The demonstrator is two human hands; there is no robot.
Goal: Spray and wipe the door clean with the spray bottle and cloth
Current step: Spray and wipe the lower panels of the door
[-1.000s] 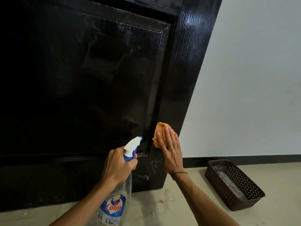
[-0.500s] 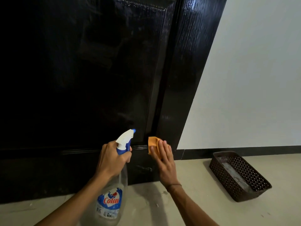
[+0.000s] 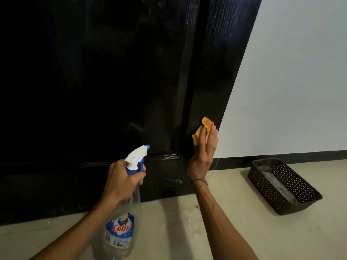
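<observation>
The glossy black door point(image 3: 112, 81) fills the left and middle of the head view, reaching down to the floor. My left hand point(image 3: 122, 182) grips the neck of a clear spray bottle point(image 3: 122, 228) with a white and blue trigger head, its nozzle pointing at the door's lower panel. My right hand point(image 3: 203, 151) presses a crumpled orange cloth point(image 3: 203, 129) flat against the door's right stile, fingers straight, close to the door's right edge. The cloth sticks out above and left of the fingers.
A white wall point(image 3: 291, 81) with a black skirting strip point(image 3: 281, 156) stands right of the door. A dark brown perforated plastic basket point(image 3: 302, 188) sits on the beige floor point(image 3: 225, 222) at the lower right, apart from my arm.
My right hand has slid the cloth up and to the right along the stile from near the lower panel corner. The left hand and bottle keep about the same pose.
</observation>
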